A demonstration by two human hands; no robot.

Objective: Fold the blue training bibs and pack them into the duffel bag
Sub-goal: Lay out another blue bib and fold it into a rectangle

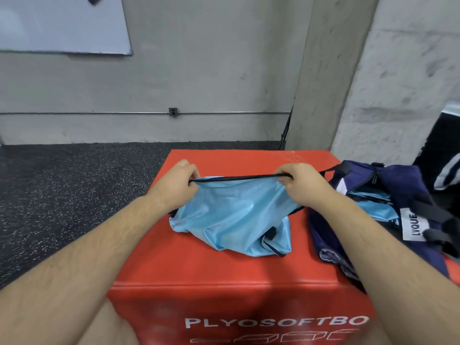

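Hanging at the upper left, a whiteboard (pixel 62 23) is fixed to a grey concrete wall. Below it a thin metal pipe (pixel 99 112) runs level along the wall to a small outlet (pixel 173 112). A dark speckled floor (pixel 62 195) fills the left middle of the view.

Left of centre, the left hand (pixel 178 181) is curled closed, its fingers and thumb pinching one end of the black trim (pixel 239 177) that edges a light blue bib (pixel 231 215). The trim is pulled into a taut, nearly level line, raised a little above the top of a red box (pixel 199 265). From that line the rest of the bib hangs down and lies crumpled on the box top near its middle, with a further loop of black trim showing at the lower right of the heap. White lettering on the near face of the box reads "PLYOSOFTBO", cut off by the right forearm.

Right of centre, the right hand (pixel 298 185) is likewise closed, pinching the other end of the same trim between thumb and fingers. Both forearms are bare.

Behind the right hand stands a concrete pillar (pixel 331 70). Just beside that hand, on the right part of the box top, lies a navy duffel bag (pixel 403 195) with its top open. Folded bibs (pixel 375 207) of the same light blue lie stacked inside the opening. A white label (pixel 413 224) on the bag reads "LVQUE"; black straps cross the side of the bag.
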